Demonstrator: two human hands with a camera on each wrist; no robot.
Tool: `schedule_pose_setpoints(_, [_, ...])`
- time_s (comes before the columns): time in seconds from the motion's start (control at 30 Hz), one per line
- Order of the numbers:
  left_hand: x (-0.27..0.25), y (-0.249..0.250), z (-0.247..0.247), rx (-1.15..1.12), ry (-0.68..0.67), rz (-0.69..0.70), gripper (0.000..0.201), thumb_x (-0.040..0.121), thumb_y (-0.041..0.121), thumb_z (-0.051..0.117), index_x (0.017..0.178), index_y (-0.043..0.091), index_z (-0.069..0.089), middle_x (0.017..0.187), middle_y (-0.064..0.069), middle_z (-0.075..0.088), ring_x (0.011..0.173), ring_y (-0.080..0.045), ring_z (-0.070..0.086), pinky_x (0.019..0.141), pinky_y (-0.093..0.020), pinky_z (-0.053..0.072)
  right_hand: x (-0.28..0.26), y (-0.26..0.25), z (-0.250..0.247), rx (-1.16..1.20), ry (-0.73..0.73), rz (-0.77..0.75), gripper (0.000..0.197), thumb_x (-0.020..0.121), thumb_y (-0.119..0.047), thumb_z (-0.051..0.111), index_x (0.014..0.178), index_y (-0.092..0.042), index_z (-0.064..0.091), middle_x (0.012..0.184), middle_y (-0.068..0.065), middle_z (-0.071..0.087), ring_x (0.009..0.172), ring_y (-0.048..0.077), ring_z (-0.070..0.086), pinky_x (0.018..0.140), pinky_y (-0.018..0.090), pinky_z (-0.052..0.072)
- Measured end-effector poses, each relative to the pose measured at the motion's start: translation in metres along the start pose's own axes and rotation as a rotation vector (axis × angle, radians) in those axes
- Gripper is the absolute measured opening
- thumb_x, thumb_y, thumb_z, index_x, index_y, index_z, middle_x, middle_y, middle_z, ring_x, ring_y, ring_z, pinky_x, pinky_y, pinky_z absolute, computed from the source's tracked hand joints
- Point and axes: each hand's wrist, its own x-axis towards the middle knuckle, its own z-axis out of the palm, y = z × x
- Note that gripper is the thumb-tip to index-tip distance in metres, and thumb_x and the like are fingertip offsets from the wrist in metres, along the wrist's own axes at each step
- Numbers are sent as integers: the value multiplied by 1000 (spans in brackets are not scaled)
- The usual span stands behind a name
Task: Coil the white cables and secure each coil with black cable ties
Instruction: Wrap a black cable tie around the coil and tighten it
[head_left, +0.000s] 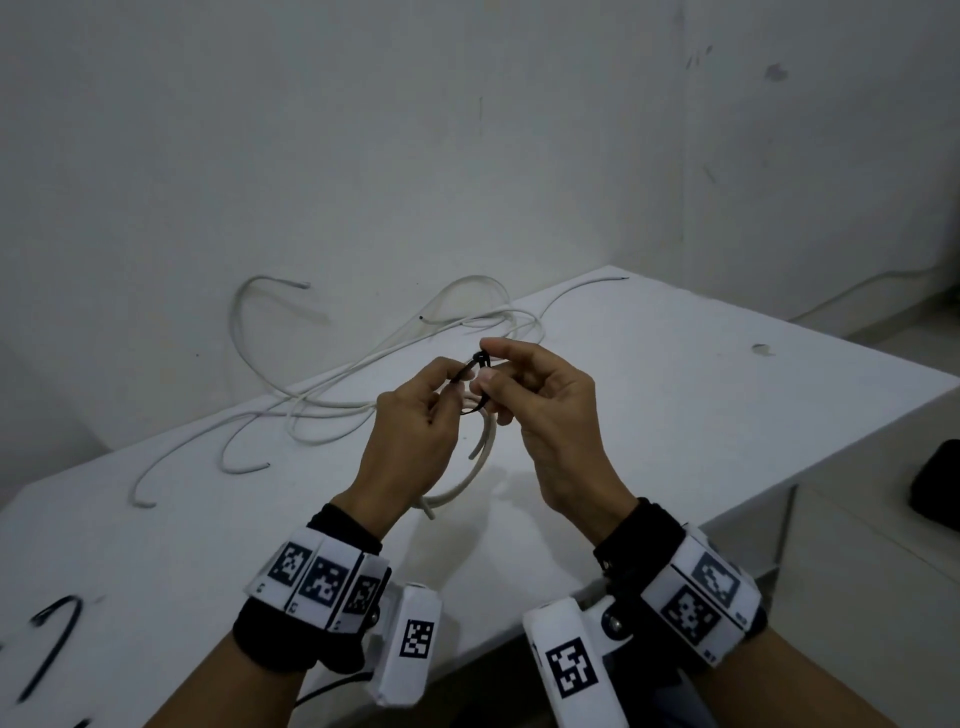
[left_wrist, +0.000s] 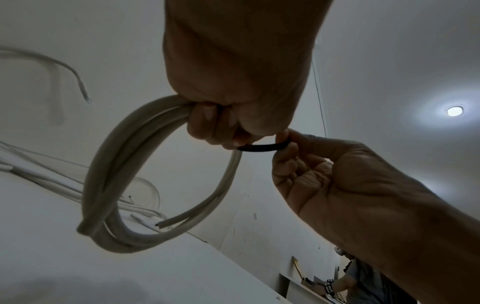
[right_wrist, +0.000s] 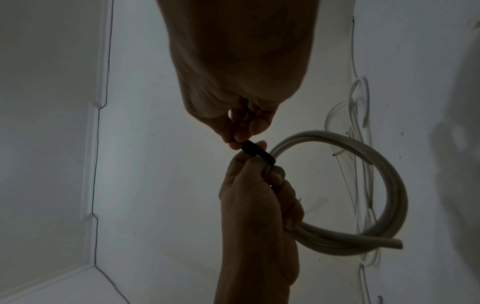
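My left hand (head_left: 415, 415) grips a coil of white cable (left_wrist: 124, 156) above the white table (head_left: 675, 374); the coil (right_wrist: 384, 181) hangs below the fist. A black cable tie (head_left: 470, 376) loops around the coil at the grip. My right hand (head_left: 524, 384) pinches the tie (left_wrist: 262, 147) between thumb and fingertips (right_wrist: 249, 129), right beside the left hand (right_wrist: 254, 197). In the head view the coil (head_left: 467, 483) is mostly hidden behind my left hand.
Several loose white cables (head_left: 332, 395) lie tangled across the far left of the table, some hanging over its back edge. Black cable ties (head_left: 52, 639) lie at the near left. A dark object (head_left: 935, 483) sits off the table at right. Another person (left_wrist: 363, 286) stands far off.
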Motion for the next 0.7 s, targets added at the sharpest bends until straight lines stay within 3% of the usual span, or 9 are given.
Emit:
schedule_pose_setpoints(0.13, [-3,4,0,28,16,47,17,98,9,49,100,14,64,72,14,64,38,5,47,40,-6,29,0,0,0,-26,6,12,22,85,4,61,101,-9,68,71,5,65,57,7,58,56,17,45])
schedule_pose_setpoints(0.33, [-3,4,1,37,25,33,17,98,9,48,100,13,64,64,20,59,36,2,45,40,-7,29,-1,-1,-1,-27,33,27,22,84,8,61,99,-5,69,67,4,67,51,4,58,53,14,45])
schedule_pose_setpoints(0.47, [-2,3,3,53,50,42,17,98,9,48,99,12,65,56,20,56,36,-5,42,39,-9,28,-2,-3,-2,-9,62,52,21,84,8,59,99,-3,68,68,10,66,48,4,56,51,14,45])
schedule_pose_setpoints(0.63, [-2,6,5,58,43,17,17,98,8,48,100,9,65,50,20,49,38,4,46,39,-7,29,-3,-3,-5,-28,58,89,20,84,6,60,101,-2,68,68,8,66,48,3,58,49,14,44])
schedule_pose_setpoints(0.7, [-3,6,6,65,38,12,17,98,9,47,101,10,65,52,19,50,37,2,45,39,-8,29,-4,-2,-6,-36,62,100,20,84,6,61,101,-2,68,68,7,66,48,3,58,49,14,44])
